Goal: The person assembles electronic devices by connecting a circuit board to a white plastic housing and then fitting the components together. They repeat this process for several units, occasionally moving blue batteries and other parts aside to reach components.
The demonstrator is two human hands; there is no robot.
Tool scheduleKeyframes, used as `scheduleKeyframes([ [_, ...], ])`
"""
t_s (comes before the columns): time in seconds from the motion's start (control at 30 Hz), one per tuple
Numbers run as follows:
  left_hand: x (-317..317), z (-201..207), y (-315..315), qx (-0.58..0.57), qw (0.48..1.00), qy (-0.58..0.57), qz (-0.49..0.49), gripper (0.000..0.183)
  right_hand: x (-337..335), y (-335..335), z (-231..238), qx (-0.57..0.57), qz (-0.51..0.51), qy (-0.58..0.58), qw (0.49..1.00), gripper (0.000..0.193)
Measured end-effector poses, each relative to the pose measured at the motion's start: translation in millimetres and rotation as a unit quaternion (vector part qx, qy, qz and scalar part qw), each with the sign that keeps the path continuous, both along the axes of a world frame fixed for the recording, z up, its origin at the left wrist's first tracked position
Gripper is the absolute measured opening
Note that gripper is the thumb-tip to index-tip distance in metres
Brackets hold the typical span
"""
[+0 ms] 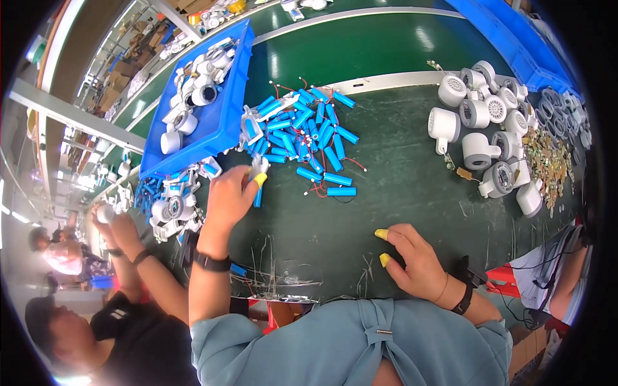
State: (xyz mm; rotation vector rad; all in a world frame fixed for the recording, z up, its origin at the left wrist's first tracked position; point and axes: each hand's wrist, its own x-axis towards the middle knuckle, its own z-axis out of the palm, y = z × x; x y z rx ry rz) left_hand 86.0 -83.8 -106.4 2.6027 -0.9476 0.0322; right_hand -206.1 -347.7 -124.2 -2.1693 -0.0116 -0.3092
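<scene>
Head view: blue bin (237, 103) and cylinders (302, 119) flank the left hand (230, 196).

On our scratched green bench (322, 238) we see wired blue cylinders (302, 119) heaped centrally, white round-headed housings (475, 113) at right, grey rings (561, 114) beside small circuit boards (547, 162), and more white parts (168, 211) at left

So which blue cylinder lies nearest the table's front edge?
The lone blue cylinder just right of the left wrist's black band; the other blue cylinders lie farther back, mostly in heaps.
</scene>
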Motion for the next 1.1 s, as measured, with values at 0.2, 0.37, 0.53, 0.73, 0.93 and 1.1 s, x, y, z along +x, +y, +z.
scheduleKeyframes([
  [0.2, 6.5, 24.0, -53.2, 0.048, 0.990, -0.130, 0.035, 0.013, -1.4, -1.3, -1.9, -0.010, 0.004, -0.014, 1.000, 0.046],
  [0.37, 73.4, -4.1, -118.1, -0.003, 0.988, -0.149, 0.042, 0.029, -8.9, -1.0, 1.6, -0.010, -0.027, -0.004, 1.000, 0.045],
  [0.53, 126.5, -17.6, -113.1, 0.141, 0.986, -0.017, 0.084, 0.052, -15.3, -24.6, 14.5, -0.010, -0.103, -0.008, 0.995, 0.038],
  [0.73, 77.3, 0.3, -111.0, -0.010, 0.981, -0.187, 0.043, 0.048, 2.9, -76.9, 19.6, -0.026, -0.318, 0.019, 0.947, 0.041],
  [0.93, -60.9, 40.8, -74.0, -0.095, 0.988, -0.051, -0.111, 0.037, 31.8, -104.5, 5.2, -0.095, -0.268, 0.035, 0.958, 0.023],
  [1.1, -100.0, 31.4, -34.5, -0.006, 0.976, -0.027, -0.215, 0.035, 42.8, -108.8, -5.5, -0.017, -0.227, 0.064, 0.972, 0.018],
])
